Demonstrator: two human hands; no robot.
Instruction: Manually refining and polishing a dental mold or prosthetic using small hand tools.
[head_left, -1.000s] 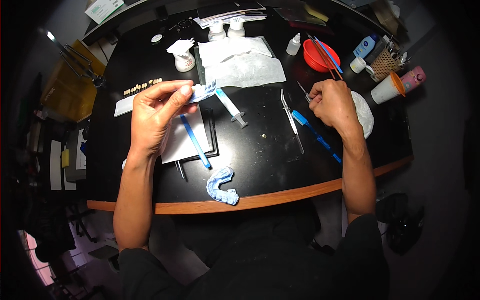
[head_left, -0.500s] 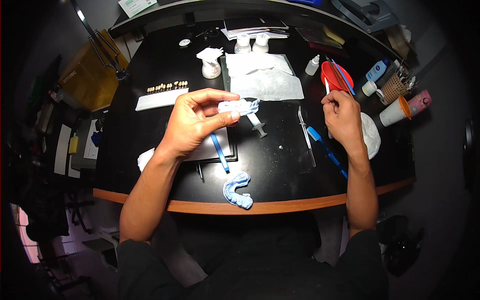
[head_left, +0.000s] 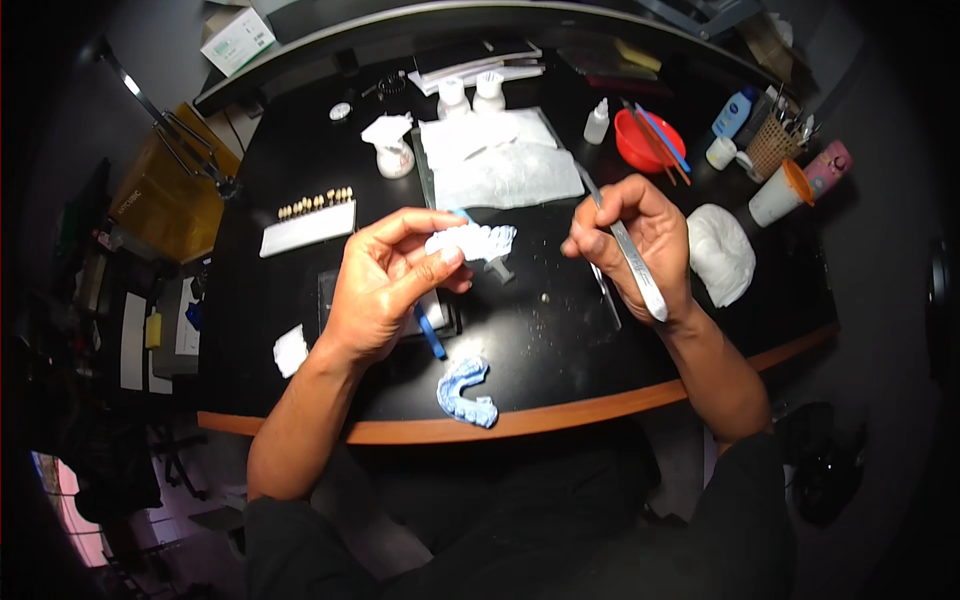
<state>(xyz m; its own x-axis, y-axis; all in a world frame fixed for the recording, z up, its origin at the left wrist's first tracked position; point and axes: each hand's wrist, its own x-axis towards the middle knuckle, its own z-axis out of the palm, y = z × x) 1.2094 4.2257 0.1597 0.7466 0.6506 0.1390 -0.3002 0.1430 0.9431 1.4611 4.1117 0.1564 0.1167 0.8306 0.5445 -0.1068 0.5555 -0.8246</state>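
Note:
My left hand [head_left: 385, 285] holds a pale blue-white dental cast [head_left: 470, 241] between thumb and fingers above the black desk [head_left: 540, 340]. My right hand [head_left: 635, 245] grips a slim metal spatula-like instrument [head_left: 625, 255], its handle running down past the wrist and its tip pointing up and away. The two hands are a short gap apart. A second blue arch-shaped cast [head_left: 465, 392] lies near the desk's front edge. Under my left hand a blue-handled tool [head_left: 430, 335] rests on a dark pad.
At the back are a white cloth [head_left: 500, 160], two small white bottles [head_left: 472, 92], a dropper bottle [head_left: 597, 123], a red bowl [head_left: 648, 140] with tools, a tooth shade strip [head_left: 308, 222], a crumpled white tissue [head_left: 722, 252], cups and a basket at right.
My right hand has lifted the metal instrument off the desk and brought it toward the cast. My left hand has stayed raised with the cast, and the view has shifted closer.

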